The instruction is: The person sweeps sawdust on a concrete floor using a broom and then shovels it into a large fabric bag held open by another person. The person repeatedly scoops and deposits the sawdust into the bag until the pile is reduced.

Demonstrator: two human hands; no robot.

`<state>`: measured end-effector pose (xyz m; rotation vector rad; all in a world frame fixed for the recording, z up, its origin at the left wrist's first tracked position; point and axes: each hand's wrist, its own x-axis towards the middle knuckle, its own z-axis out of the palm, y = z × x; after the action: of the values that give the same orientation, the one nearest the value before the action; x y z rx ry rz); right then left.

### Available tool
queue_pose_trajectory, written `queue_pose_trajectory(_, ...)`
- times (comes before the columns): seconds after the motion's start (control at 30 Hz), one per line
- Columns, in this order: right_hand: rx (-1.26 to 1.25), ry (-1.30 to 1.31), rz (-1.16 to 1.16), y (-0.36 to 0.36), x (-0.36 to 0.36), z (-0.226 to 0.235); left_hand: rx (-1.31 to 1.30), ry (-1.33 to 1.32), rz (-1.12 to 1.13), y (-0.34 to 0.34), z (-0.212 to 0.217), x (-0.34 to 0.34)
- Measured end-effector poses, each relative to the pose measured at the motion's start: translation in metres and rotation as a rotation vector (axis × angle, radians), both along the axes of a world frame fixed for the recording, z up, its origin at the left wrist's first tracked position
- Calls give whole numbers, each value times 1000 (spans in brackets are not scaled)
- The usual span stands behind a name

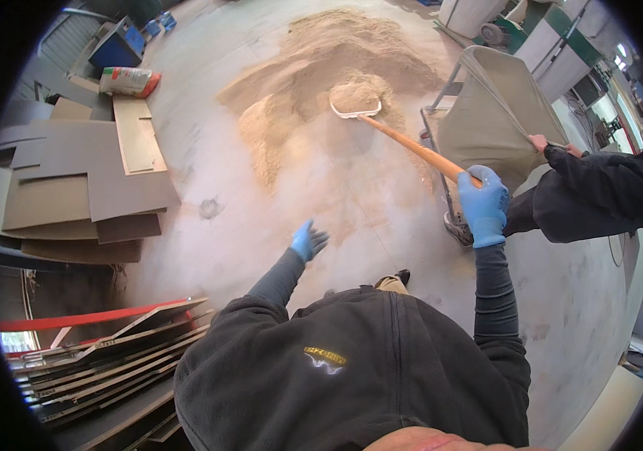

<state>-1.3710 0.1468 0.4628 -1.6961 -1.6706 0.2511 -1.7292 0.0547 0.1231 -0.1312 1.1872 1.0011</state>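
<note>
My right hand (485,207), in a blue glove, is closed round the upper end of a shovel's wooden handle (423,152). The shovel's pale blade (354,114) rests at the near edge of a large heap of sawdust (344,49), with some sawdust lying on it. My left hand (308,241), also gloved in blue with dark fingers, hangs over the floor with its fingers apart. It touches nothing. On the right, another person's hands (555,145) grip the edge of a big greenish-brown sack (491,113) on a cart (442,124).
Stacked boards (88,173) lie at the left, with a filled bag (130,81) behind them. More panels stand in a rack with a red bar (96,317) at the lower left. The co-worker's dark sleeve (600,188) is close to my right. Machinery (555,45) stands at the far right.
</note>
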Motion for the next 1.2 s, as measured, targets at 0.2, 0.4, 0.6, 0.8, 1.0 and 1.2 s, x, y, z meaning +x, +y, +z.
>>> queue_pose_trajectory(0.2, -31, 79, -83, -32, -34, -22, -312, 222, 402, -241, -70, -179)
queue_pose_trajectory(0.4, -59, 124, -167, -52, -30, -40, -353, 148, 512, -336, -77, -193)
queue_pose_trajectory(0.6, -20, 62, -124, -75, -46, -42, -209, 99, 310, -245, -60, -165)
queue_pose_trajectory(0.8, -143, -73, -63, -89, -81, -33, -64, 118, 208, -158, -18, -149)
queue_pose_trajectory(1.0, -121, -184, -51, -96, -102, -26, -113, 122, 159, -168, -23, -136)
queue_pose_trajectory(1.2, -114, -174, -35, -95, -112, -21, -228, 129, 215, -230, -54, -164)
